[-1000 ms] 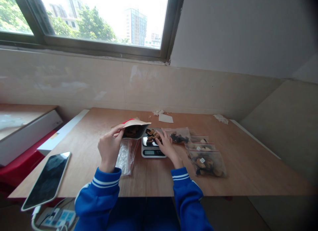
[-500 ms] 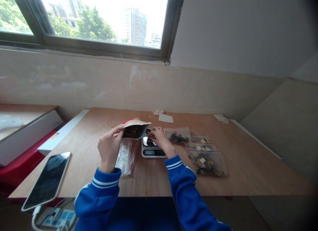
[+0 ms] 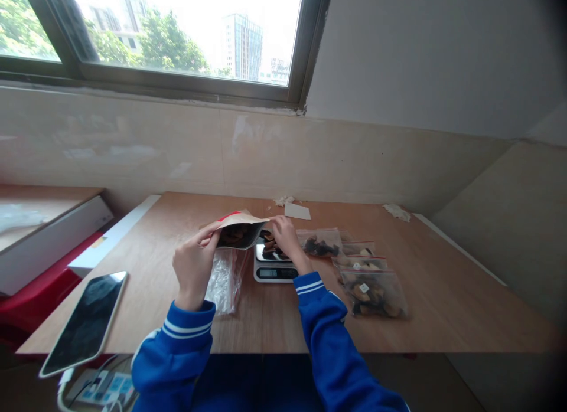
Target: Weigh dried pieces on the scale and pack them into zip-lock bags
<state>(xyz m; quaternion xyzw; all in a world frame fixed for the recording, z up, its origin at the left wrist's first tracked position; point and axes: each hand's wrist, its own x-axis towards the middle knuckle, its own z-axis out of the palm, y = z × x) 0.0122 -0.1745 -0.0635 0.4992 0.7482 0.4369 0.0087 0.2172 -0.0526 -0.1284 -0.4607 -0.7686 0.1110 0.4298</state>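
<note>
My left hand [image 3: 195, 264] is closed on the left edge of a kraft paper pouch [image 3: 250, 219] with a red patch. Its mouth gapes towards me, and brown dried pieces, perhaps mushroom slices, lie in its dark inside. My right hand [image 3: 287, 238] pinches the pouch's right corner. Below that hand stands a small kitchen scale [image 3: 262, 272] with a lit display too small to read. Dark brown dried slices [image 3: 268, 237] rest on its shiny top, partly hidden by my right hand. Clear zip bags [image 3: 224, 282] lie flat left of the scale.
Right of the scale lie several filled zip bags [image 3: 376, 291] of dried pieces. A tablet [image 3: 84, 323] with a plugged cable sits at the table's left edge. Near the wall are a white card [image 3: 297, 211] and crumpled scraps [image 3: 396, 212]. A power strip [image 3: 104, 388] is below left.
My right hand has risen from above the scale to the pouch's right corner. More dark slices now show on the scale. The left hand keeps its hold.
</note>
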